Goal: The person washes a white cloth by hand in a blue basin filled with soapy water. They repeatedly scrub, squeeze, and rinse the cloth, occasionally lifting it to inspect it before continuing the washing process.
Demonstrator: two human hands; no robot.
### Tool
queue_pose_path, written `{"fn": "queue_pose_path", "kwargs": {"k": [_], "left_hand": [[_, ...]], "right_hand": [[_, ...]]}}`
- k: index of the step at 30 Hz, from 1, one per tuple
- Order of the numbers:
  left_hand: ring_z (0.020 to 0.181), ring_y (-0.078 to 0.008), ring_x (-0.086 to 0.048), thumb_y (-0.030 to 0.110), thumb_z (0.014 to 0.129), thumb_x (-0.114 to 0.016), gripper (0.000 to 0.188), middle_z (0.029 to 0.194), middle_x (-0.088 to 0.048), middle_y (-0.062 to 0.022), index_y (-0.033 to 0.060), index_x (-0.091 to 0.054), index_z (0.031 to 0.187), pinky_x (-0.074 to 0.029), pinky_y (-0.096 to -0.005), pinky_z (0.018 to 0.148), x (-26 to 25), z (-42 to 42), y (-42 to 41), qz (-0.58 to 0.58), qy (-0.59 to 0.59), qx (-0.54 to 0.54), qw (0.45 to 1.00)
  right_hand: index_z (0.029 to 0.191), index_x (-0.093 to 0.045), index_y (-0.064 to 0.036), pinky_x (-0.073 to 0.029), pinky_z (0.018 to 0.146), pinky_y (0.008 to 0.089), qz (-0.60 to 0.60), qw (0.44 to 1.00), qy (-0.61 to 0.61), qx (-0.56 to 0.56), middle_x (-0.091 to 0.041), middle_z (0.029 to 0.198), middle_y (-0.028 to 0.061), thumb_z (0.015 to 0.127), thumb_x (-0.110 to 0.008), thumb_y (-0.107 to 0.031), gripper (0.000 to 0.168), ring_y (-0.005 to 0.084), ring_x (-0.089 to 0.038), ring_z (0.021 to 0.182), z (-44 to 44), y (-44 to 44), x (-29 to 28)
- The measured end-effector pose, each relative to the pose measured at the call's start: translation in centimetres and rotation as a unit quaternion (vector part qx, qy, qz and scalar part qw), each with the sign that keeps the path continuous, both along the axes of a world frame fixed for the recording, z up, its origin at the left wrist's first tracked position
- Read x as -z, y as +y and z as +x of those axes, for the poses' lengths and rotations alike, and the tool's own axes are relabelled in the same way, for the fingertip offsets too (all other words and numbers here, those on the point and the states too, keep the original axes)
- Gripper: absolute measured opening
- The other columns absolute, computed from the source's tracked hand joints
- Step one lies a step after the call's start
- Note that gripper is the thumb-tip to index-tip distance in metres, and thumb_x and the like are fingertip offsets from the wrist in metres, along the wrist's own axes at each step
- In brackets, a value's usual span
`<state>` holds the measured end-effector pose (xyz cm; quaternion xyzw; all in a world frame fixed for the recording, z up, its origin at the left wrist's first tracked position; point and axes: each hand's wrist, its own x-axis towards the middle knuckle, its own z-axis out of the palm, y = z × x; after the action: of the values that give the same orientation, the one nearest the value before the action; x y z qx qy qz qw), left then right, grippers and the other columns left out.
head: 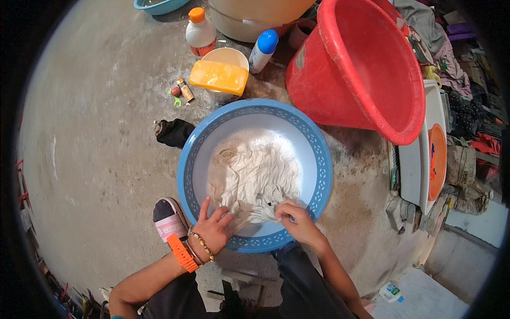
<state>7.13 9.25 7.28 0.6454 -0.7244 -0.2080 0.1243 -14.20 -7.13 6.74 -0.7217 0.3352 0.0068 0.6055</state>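
Observation:
A wet off-white cloth garment (255,171) lies crumpled in a round blue-rimmed basin (323,167) with a pale inside. At the basin's near left side, my left hand (215,231) has the garment's near edge at its thumb side, its outer fingers spread; the thumb itself is hidden. My right hand (297,223) pinches the near right part of the cloth between thumb and bent fingers, by the rim. Between the hands the fabric is bunched, with a small dark tag-like patch on it. An orange band and bracelets circle my left wrist.
Beyond the basin stand a small tub with a yellow soap bar (219,75), an orange-capped bottle (200,34) and a blue-capped bottle (263,51). A large red tub (326,75) leans at right. Left are a black cloth (175,132) and my sandalled foot (170,223).

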Motion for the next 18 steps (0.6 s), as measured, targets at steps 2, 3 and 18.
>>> {"fn": "queue_pose_path", "kwargs": {"k": [2, 3, 18], "left_hand": [[0.110, -0.0253, -0.047, 0.018, 0.058, -0.066, 0.012, 0.104, -0.054, -0.0030, 0.0143, -0.067, 0.069, -0.018, -0.0616, 0.105, 0.4, -0.2, 0.7, 0.020, -0.002, 0.003, 1.000], [0.111, -0.0252, -0.046, 0.019, 0.059, -0.066, 0.014, 0.105, -0.054, -0.0030, 0.0151, -0.068, 0.072, -0.018, -0.0617, 0.105, -0.2, 0.1, 0.3, 0.049, 0.002, 0.011, 0.999], [0.114, -0.0260, -0.045, 0.016, 0.078, -0.053, 0.027, 0.109, -0.053, -0.0068, 0.0188, -0.065, 0.101, -0.016, -0.0620, 0.105, 2.6, 0.1, -6.5, 0.031, -0.120, -0.095, 0.988]], "right_hand": [[0.080, -0.055, -0.001, -0.042, 0.074, 0.0243, -0.022, 0.999, -0.016, 0.025, -0.053, 0.092, 0.0072, 0.075, -0.048, 0.009, 0.013, 0.0172, -0.053, 0.087, -0.2, -0.2, -1.6], [0.081, -0.054, -0.001, -0.042, 0.076, 0.0260, -0.059, 0.998, -0.003, 0.024, -0.054, 0.092, 0.0082, 0.074, -0.049, 0.009, 0.013, 0.0195, -0.054, 0.088, -0.6, -0.2, -2.1], [0.093, -0.060, -0.002, -0.046, 0.075, 0.0405, -0.098, 0.986, 0.133, 0.007, -0.062, 0.090, 0.0192, 0.077, -0.058, -0.006, 0.017, 0.0357, -0.060, 0.086, 0.9, -0.6, -0.6]]}}
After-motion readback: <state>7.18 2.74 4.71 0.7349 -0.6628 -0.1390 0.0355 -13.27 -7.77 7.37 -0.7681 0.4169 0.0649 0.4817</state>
